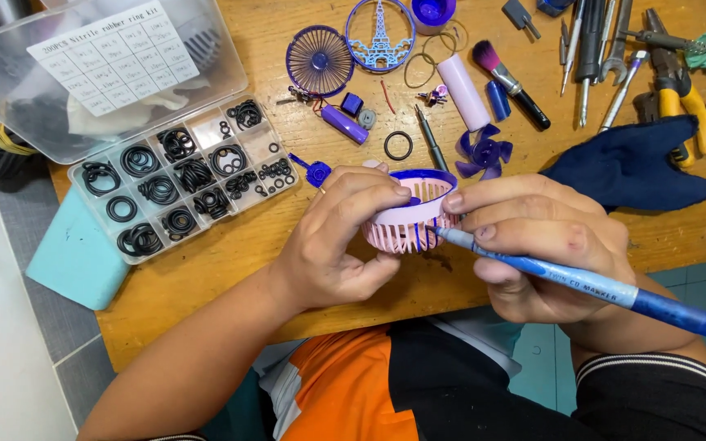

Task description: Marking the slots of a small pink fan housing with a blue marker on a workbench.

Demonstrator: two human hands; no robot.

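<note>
Pink slatted plastic fan cage with purple rim (413,214) held above wooden worktop (206,269), left hand (328,245) clasping it; right hand (541,241) gripping blue marker pen (582,282), tip touching cage's right side, long axis running rightward.

Top left of your bench, clear compartmented o-ring kit box (181,175), open lid (83,73), white rectangular gridded label (112,55)
</note>
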